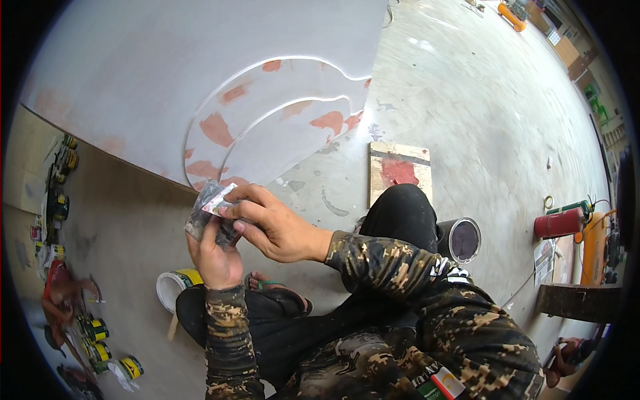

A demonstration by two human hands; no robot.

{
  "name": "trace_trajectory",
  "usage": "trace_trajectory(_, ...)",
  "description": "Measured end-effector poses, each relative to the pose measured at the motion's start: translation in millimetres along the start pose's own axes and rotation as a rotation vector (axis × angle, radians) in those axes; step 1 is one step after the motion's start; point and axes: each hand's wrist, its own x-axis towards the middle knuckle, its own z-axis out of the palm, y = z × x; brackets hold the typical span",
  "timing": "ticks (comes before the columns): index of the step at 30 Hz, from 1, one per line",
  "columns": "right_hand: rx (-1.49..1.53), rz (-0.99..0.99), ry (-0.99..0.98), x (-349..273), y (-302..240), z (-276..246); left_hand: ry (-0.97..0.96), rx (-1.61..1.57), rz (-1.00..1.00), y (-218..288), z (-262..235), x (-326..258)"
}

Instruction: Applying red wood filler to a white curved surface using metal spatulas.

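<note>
Both hands meet in front of a large pale grey panel (287,40) with raised curved lines and reddish-brown filler patches. My left hand (223,263) closes from below around a crumpled, see-through plastic bag (197,221) with dark grey showing in it. My right hand (283,227) reaches over from the right. Its thumb and fingers pinch a small white printed packet (219,199) at the bag's top. Whether the packet lies inside the bag or against it I cannot tell. The hands are beside the panel's lower edge.
Right of the panel lies a wooden board (377,180) smeared with red filler. An opened can (465,240) stands by my right knee, a white tub (170,290) by my left. Red extinguisher (559,225), orange cylinder (592,257) and dark bench (567,302) stand right. Several paint cans and another person (63,297) are left.
</note>
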Motion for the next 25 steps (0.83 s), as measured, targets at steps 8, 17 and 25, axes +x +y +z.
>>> trace_trajectory(8, -0.018, 0.065, 0.014, -0.1, 2.4, -1.8, 0.011, 0.005, 0.096, -1.1, -0.6, 0.1)
trace_trajectory(17, -0.021, 0.114, -0.01, 0.4, 7.1, -3.0, 0.04, 0.002, 0.138, 10.9, -2.4, 1.5)
trace_trajectory(25, -0.164, 0.291, -0.171, -8.7, 30.2, -9.2, -0.141, 0.093, 0.316, 41.6, -5.7, 1.9)
